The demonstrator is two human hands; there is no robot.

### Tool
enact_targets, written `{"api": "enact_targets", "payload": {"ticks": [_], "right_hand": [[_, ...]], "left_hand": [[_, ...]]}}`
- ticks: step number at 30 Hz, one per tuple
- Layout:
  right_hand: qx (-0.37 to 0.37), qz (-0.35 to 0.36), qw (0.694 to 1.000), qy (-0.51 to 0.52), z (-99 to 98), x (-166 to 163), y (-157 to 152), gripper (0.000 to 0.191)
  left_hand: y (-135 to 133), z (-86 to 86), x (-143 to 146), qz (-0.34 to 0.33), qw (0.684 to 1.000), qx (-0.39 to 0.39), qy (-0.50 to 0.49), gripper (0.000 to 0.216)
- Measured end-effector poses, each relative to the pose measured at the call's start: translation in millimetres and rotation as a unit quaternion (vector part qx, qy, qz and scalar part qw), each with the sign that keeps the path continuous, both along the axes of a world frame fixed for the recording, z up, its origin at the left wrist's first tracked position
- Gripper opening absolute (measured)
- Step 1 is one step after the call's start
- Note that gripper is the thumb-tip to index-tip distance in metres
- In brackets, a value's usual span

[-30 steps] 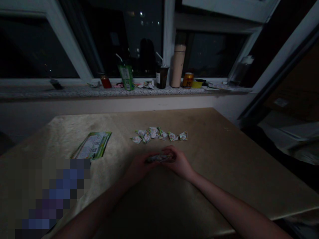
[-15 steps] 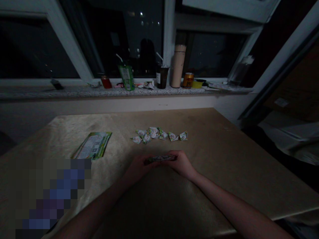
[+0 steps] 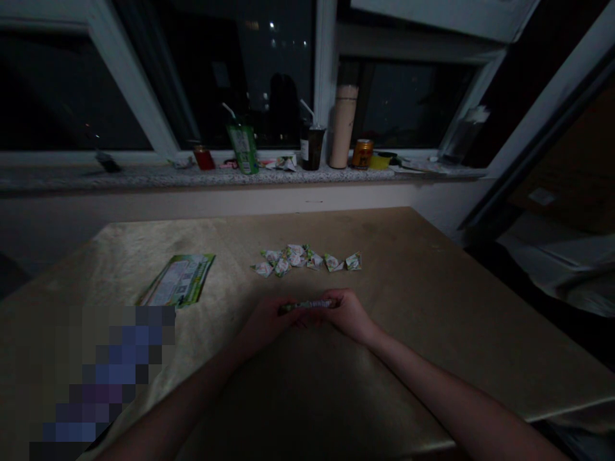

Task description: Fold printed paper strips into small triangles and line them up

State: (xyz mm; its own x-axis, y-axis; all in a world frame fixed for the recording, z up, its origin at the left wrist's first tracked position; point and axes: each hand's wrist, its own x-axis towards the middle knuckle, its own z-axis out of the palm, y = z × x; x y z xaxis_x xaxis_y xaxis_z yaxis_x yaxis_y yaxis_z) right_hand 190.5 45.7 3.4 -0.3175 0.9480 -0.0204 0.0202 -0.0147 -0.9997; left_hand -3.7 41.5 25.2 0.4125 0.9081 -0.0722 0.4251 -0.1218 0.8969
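Observation:
My left hand (image 3: 278,315) and my right hand (image 3: 343,310) pinch the two ends of a thin strip of folded printed paper (image 3: 311,305), held low over the table. Its edge faces me, so most of its print is hidden, and my fingers cover both ends. Just beyond my hands lies a loose row of several small, angular folded papers (image 3: 296,256), white and green. To the left of them is a stack of flat printed sheets (image 3: 182,280), white with green edges.
The brown-covered table (image 3: 423,307) runs up to a wall below a speckled windowsill (image 3: 158,181). On the sill stand a green cup (image 3: 244,147), a dark cup (image 3: 313,147), a tall bottle (image 3: 344,128), a gold can (image 3: 362,154) and a red jar (image 3: 204,157). A pixelated patch hides the lower left.
The paper between my hands has tilted, showing a thinner edge. My fingers have shifted slightly along it, while the folded papers and flat sheets have stayed in place.

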Motion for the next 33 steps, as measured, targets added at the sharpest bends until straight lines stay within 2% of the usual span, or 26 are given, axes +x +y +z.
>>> {"api": "enact_targets", "payload": {"ticks": [6,17,23,28,33], "right_hand": [[-0.010,0.001,1.000,0.016,2.0,-1,-2,0.027],[-0.058,0.027,0.992,0.111,1.2,-4,-2,0.034],[-0.039,-0.009,0.995,0.088,-0.2,-6,-2,0.040],[-0.023,-0.013,0.998,0.060,-3.5,-7,-4,0.043],[0.006,-0.026,0.998,0.054,-3.7,-7,-6,0.043]], "left_hand": [[-3,1.3,2,0.003,0.999,-0.025,-0.027,0.027],[5,-10.8,-4,0.035,0.995,-0.052,-0.072,0.029],[6,-9.2,-3,0.022,0.994,-0.069,-0.080,0.033],[2,-6.3,-1,0.004,0.997,-0.072,-0.040,0.034],[-1,-1.9,3,0.014,0.998,-0.055,-0.013,0.032]]}}
